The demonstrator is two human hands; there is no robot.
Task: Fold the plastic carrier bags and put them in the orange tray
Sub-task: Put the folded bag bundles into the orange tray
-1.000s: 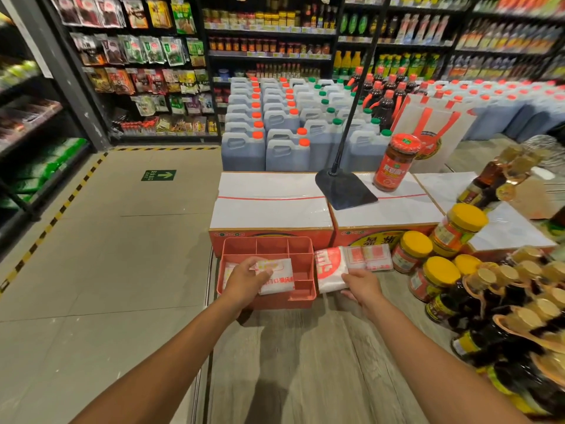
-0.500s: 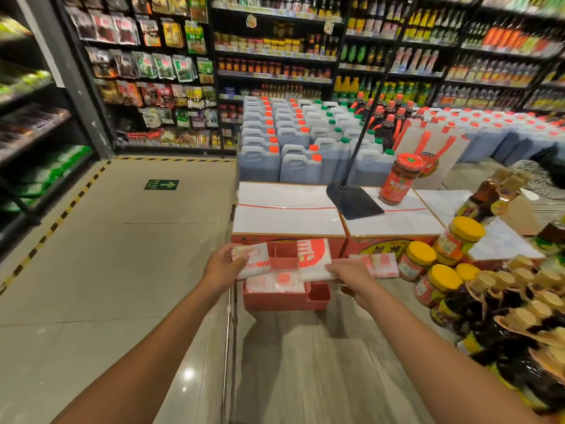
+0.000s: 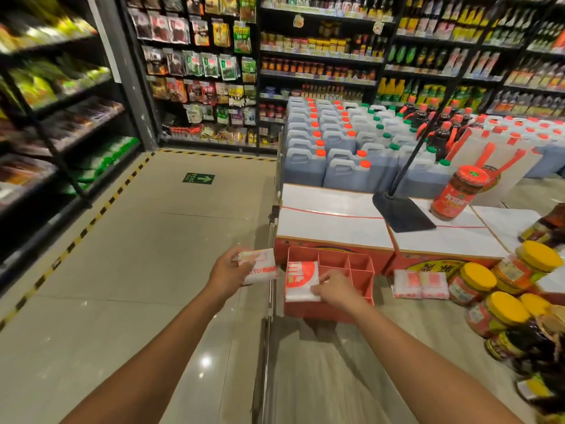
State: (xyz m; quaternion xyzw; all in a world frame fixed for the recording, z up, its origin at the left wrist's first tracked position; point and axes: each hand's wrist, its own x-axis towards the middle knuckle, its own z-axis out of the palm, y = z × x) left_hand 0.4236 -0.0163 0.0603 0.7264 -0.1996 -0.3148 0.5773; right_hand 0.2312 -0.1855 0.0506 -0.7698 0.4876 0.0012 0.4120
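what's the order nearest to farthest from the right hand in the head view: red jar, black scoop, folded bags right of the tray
From the right hand:
1. folded bags, just right of the orange tray
2. black scoop, behind the tray on the white boxes
3. red jar, farther back, right

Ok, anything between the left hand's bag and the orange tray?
Nothing visible lies between them. The left hand holds its folded bag just left of the orange tray, whose left compartment has a second bag held by the right hand.
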